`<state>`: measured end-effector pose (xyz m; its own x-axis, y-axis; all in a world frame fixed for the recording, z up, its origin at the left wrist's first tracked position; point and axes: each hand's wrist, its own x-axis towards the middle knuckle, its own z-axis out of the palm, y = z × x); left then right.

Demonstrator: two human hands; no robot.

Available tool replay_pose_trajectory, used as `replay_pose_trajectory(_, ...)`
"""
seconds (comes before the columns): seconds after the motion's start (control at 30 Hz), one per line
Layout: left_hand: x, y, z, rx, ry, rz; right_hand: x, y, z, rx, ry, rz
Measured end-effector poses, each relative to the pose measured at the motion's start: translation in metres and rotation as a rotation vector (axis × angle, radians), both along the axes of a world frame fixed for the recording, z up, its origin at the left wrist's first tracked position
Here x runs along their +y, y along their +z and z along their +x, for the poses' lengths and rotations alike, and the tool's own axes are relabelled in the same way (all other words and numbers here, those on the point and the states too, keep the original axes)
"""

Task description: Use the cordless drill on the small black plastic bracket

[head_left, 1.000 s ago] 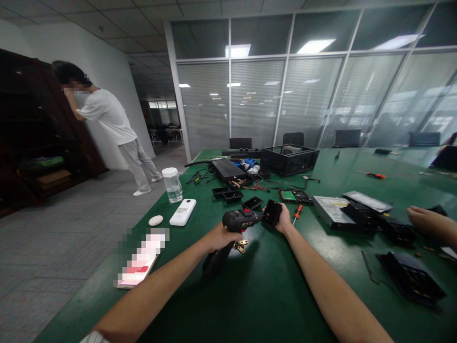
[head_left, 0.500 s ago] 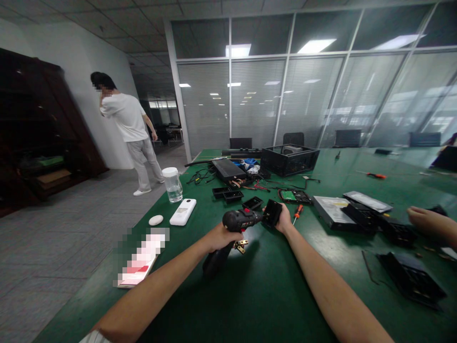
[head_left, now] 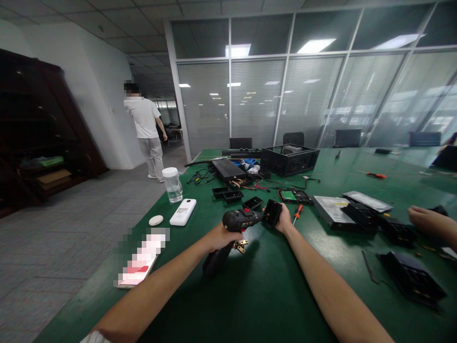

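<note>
Black power drill with red accents in the left hand, its nose facing the small black box-shaped part in the right hand

The relation that matters is the line from the drill's nose to the part. The drill's barrel runs nearly level across the view, left to right, and the part lies directly off its front end, at about the same height. Whether the tip touches the part or stops just short of it cannot be told at this size.

The left grip is wrapped around the drill just under its body, while the handle slants down toward the lower left. The right grip is closed on the part from its right side; the hidden fingers leave its exact hold unclear. The part is tilted, its longer edges leaning to the right at the top, so its left side faces the drill. The right hand is the nearer one to it, with the left hand set back behind the drill's nose.

Small brass-coloured metal pieces show just below the left hand. A black rectangular tray sits just beyond the part on the green worktop, and a screwdriver with an orange-and-black handle lies just right of the right hand.
</note>
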<state>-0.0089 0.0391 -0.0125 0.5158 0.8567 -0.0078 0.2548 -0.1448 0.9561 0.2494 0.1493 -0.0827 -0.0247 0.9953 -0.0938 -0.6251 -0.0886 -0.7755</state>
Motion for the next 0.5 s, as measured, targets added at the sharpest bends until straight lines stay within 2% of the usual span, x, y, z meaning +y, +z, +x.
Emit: replay_pose_trajectory(0.5,-0.0019,0.0040,0.0009,-0.023,0.015,-0.039,0.0009,-0.0008,0.0002,-0.002,0.010,0.004)
